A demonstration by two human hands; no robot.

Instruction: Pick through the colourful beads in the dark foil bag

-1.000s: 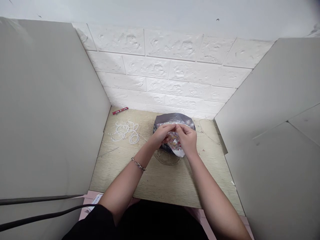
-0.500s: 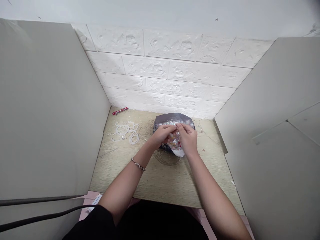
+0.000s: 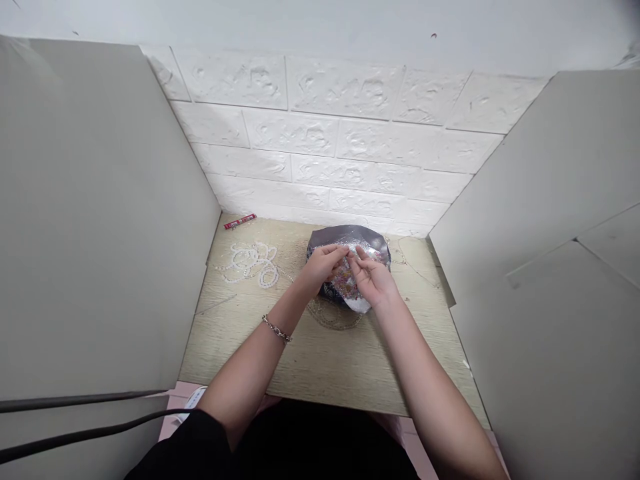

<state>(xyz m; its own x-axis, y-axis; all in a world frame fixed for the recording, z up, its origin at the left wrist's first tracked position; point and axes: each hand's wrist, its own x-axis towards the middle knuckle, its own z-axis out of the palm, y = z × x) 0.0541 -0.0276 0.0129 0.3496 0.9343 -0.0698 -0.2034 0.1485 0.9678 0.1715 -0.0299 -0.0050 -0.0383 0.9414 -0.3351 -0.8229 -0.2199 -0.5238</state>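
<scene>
Both hands are over a dark grey pouch-like bundle point(image 3: 345, 235), with a shiny flap at the back and a dark patterned side. Small multicoloured beads point(image 3: 347, 283) show on a silvery-white surface between the hands. My left hand point(image 3: 323, 267), with a chain bracelet point(image 3: 277, 329) at the wrist, has thumb and forefinger pinched together over the bundle. My right hand point(image 3: 373, 277) is turned partly palm up, its thumb and fingertips bent close to the left fingertips. Whatever sits between the fingertips is too small to make out.
Coiled strands of whitish beads point(image 3: 255, 261) lie on the wooden tabletop point(image 3: 330, 373) to the left. Another strand point(image 3: 335, 325) lies before the bundle. A red packet point(image 3: 240, 221) is by the back wall point(image 3: 320, 160). Grey panels point(image 3: 100, 220) flank the table.
My right hand has rolled outward, palm turning up, and its fingers have spread a little. More of the beaded surface shows. My left hand has hardly moved, still pinching.
</scene>
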